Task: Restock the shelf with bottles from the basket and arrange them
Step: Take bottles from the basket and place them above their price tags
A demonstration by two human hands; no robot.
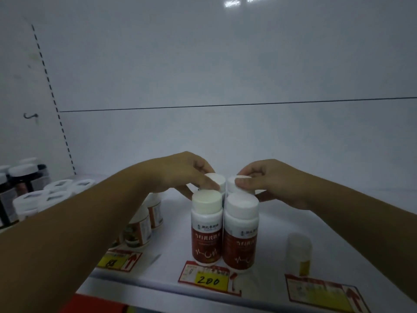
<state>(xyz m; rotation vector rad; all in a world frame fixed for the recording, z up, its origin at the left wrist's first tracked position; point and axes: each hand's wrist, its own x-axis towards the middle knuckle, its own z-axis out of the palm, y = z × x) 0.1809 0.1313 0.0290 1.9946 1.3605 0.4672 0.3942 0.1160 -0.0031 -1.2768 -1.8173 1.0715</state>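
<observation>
left grip (182,172) pinches white-capped red-labelled plastic bottle (217,180), rear-left | right grip (273,184) pinches its rear-right twin (232,188) | likely squaring them behind front-edge pair (206,229)

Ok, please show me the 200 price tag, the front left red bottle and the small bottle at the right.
200 price tag (207,280): head view, on its yellow field.
front left red bottle (205,242): head view, on its red label.
small bottle at the right (299,245): head view, on its pale upper part.

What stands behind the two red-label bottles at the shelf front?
Two more bottles: a left cap gripped by the left hand, a right cap by the right hand. Front bottles cover their labels.
</observation>
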